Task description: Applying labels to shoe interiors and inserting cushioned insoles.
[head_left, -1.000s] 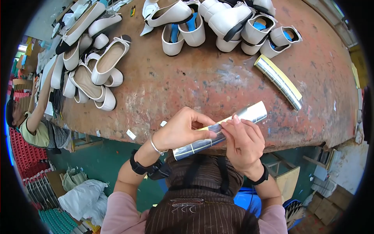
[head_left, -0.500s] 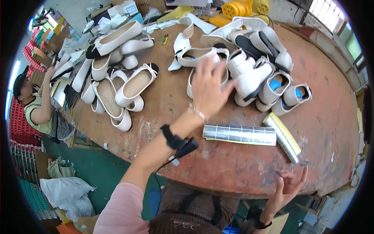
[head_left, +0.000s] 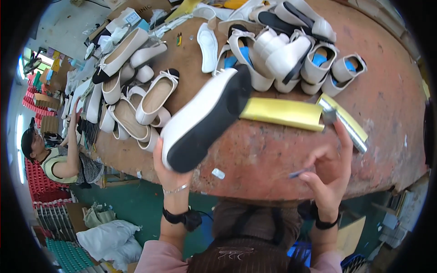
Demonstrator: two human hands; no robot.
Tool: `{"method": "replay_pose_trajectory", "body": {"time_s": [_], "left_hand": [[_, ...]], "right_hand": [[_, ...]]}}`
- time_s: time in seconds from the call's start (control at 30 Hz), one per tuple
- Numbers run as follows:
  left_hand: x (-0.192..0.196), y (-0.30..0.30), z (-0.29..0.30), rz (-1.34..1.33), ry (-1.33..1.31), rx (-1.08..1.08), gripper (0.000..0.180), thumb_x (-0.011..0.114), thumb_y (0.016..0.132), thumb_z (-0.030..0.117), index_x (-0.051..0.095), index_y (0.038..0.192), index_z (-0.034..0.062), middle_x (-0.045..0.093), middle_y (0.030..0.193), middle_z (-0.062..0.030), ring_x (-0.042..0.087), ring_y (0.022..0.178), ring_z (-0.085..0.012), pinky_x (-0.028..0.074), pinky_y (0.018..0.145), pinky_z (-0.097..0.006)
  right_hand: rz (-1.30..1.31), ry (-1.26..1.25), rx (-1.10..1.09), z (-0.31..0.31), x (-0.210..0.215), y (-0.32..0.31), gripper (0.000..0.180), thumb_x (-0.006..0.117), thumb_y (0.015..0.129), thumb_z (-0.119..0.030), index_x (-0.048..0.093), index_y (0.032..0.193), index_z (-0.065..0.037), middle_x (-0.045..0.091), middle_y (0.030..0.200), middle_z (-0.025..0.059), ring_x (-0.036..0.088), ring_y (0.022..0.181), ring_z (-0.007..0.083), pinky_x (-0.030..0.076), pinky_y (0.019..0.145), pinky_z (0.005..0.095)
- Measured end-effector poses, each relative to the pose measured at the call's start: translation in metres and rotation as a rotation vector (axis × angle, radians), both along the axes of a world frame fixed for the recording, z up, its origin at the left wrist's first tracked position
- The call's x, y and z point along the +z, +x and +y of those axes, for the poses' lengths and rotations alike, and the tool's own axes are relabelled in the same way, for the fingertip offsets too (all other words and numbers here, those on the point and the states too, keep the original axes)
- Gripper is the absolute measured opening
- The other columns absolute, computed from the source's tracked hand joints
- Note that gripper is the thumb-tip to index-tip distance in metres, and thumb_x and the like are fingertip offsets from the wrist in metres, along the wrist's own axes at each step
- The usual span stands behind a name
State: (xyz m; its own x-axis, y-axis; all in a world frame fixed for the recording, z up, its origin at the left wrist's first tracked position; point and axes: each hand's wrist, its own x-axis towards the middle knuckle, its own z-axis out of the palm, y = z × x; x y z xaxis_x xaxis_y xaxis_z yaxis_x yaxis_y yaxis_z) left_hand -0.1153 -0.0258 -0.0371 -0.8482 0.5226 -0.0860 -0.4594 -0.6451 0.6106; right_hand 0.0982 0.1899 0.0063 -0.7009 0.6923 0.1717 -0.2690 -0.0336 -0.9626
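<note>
My left hand (head_left: 175, 181) holds a white flat shoe (head_left: 193, 111) by its heel end. The shoe is tilted, with its black sole (head_left: 211, 120) turned toward me and its toe pointing away to the right. My right hand (head_left: 336, 170) is raised over the table's front edge, fingers curled and the index finger stretched out. A small silvery sticker (head_left: 329, 116) clings to the index fingertip. Another small dark piece (head_left: 297, 173) sits at the thumb tip. Beyond this hand lie a yellow-backed sticker strip (head_left: 282, 113) and a second silver-and-yellow strip (head_left: 348, 125).
White shoes (head_left: 136, 109) with black toes are heaped at the left. More shoes with blue inserts (head_left: 320, 59) stand at the back right. A white insole (head_left: 208, 48) and a small clear piece (head_left: 218, 173) lie on the wooden table (head_left: 387, 113). A person (head_left: 63, 157) works at far left.
My left hand has come back from the far shoe pile with a shoe in it. My right hand has risen and moved up over the table. The long strip now shows its yellow side.
</note>
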Motion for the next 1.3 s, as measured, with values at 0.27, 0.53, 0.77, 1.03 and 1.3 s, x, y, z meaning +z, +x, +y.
{"method": "replay_pose_trajectory", "body": {"time_s": [0.27, 0.53, 0.77, 1.03, 1.3], "left_hand": [[-0.02, 0.056, -0.039, -0.169, 0.379, -0.194, 0.066, 0.041, 0.099, 0.049, 0.048, 0.14, -0.0009, 0.054, 0.139, -0.0212, 0.056, 0.124, -0.0371, 0.043, 0.108, -0.049], [-0.057, 0.076, -0.09, -0.145, 0.511, -0.258, 0.089, 0.05, 0.091, 0.061, 0.031, 0.151, -0.0027, 0.036, 0.153, -0.0243, 0.039, 0.139, -0.0418, 0.029, 0.117, -0.055], [-0.027, 0.006, -0.125, 0.646, -0.066, -0.377, 0.04, 0.08, 0.074, 0.032, 0.065, 0.081, -0.005, 0.068, 0.083, -0.0175, 0.065, 0.084, -0.0324, 0.049, 0.085, -0.043], [-0.004, -0.04, -0.033, 1.601, -1.692, -0.154, 0.026, 0.075, 0.08, 0.018, 0.064, 0.094, -0.0004, 0.061, 0.102, -0.0175, 0.055, 0.095, -0.036, 0.043, 0.086, -0.046], [-0.046, -0.086, 0.171, 1.79, -1.722, -0.286, 0.063, 0.077, 0.078, 0.032, 0.057, 0.131, 0.003, 0.064, 0.123, -0.0175, 0.061, 0.113, -0.0351, 0.048, 0.092, -0.045]], "right_hand": [[0.069, 0.377, 0.103, -0.028, 0.015, -0.037, 0.093, 0.079, 0.073, 0.008, 0.029, 0.151, 0.001, 0.061, 0.082, 0.006, 0.06, 0.074, 0.0107, 0.051, 0.069, 0.0237], [-0.124, 0.483, -0.035, -0.042, 0.015, -0.033, 0.108, 0.09, 0.062, -0.004, 0.029, 0.152, -0.004, 0.056, 0.082, 0.0038, 0.057, 0.069, 0.0089, 0.048, 0.061, 0.0227], [-0.313, 0.248, -0.384, -0.001, -0.036, -0.022, 0.082, 0.086, 0.07, -0.001, 0.045, 0.14, -0.005, 0.053, 0.101, 0.0028, 0.058, 0.079, 0.0103, 0.05, 0.068, 0.0219], [-0.273, 0.016, -0.231, 0.018, -0.052, 0.035, 0.018, 0.064, 0.088, 0.001, 0.06, 0.105, -0.004, 0.059, 0.118, 0.0065, 0.056, 0.105, 0.0124, 0.049, 0.086, 0.0273], [-0.134, -0.2, -0.141, -0.004, -0.036, 0.039, 0.018, 0.066, 0.09, 0.003, 0.059, 0.105, -0.003, 0.063, 0.097, 0.0013, 0.059, 0.09, 0.0083, 0.048, 0.08, 0.0227]]}}
